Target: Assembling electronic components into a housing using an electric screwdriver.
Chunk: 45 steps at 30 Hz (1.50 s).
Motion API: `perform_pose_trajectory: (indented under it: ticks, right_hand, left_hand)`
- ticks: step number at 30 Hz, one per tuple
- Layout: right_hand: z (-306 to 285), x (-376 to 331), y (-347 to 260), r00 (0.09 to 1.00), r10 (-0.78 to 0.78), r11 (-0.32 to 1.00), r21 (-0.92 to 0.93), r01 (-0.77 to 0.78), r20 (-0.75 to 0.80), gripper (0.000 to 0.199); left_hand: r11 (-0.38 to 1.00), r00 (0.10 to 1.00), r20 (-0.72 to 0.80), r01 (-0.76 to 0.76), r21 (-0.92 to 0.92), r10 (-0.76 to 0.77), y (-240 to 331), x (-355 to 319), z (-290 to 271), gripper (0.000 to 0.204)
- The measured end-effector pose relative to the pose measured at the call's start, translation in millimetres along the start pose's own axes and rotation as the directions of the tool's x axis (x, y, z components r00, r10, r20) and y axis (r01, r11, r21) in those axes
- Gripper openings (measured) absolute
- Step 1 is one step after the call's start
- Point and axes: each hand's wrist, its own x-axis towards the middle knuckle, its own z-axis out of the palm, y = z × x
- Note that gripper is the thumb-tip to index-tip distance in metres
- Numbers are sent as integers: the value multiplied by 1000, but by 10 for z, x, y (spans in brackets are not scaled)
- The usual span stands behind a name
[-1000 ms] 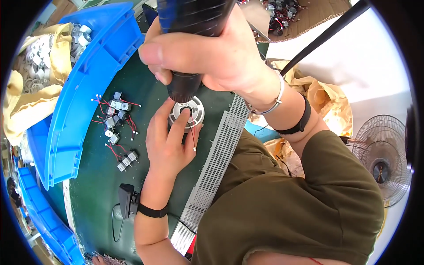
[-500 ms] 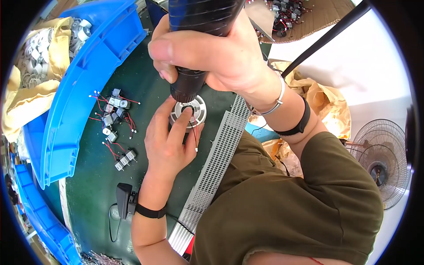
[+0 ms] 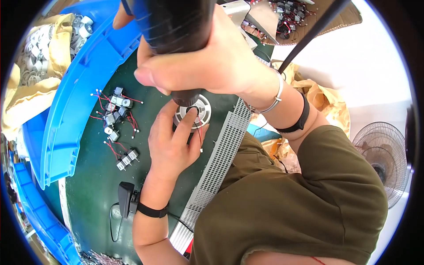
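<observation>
Green tabletop [image 3: 95, 190], white disc [image 3: 203, 109], partly beneath left fingers [image 3: 186, 124]

"The right hand [image 3: 210, 64]?"
"Curled in a tight grip, thumb [image 3: 150, 76] to the left, the right forearm [image 3: 286, 113] slanting from the right."
"The left hand [image 3: 171, 145]?"
"Lower, fingers [image 3: 183, 129] bent, one outstretched, the left forearm [image 3: 160, 190] toward the near side."
</observation>
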Motion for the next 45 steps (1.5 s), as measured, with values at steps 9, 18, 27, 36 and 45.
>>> perform_pose_trajectory:
  ticks: [9,18,27,36,45]
  right_hand:
    - [75,-177,31,978,-209,888,-421,185,-12,41]
    - [65,-15,-433,959,-196,980,-24,196,-206,50]
    - [56,102,-45,951,-163,985,-91,143,-264,40]
    - [133,-13,38,770,-458,888,-266,375,-445,55]
    - [508,-365,508,929,-162,796,-512,323,333,39]
  left_hand:
    - [999,999,-9,-33,23,33,13,34,-21,38]
    - [880,930,-104,368,299,-353,19,-68,-1122,47]
    - [363,790,-483,606,708,-378,-331,-951,-2177,47]
    - [662,834,21,422,620,-551,-339,-812,-1063,20]
    - [642,543,-398,746,-175,-740,-342,-692,-1153,25]
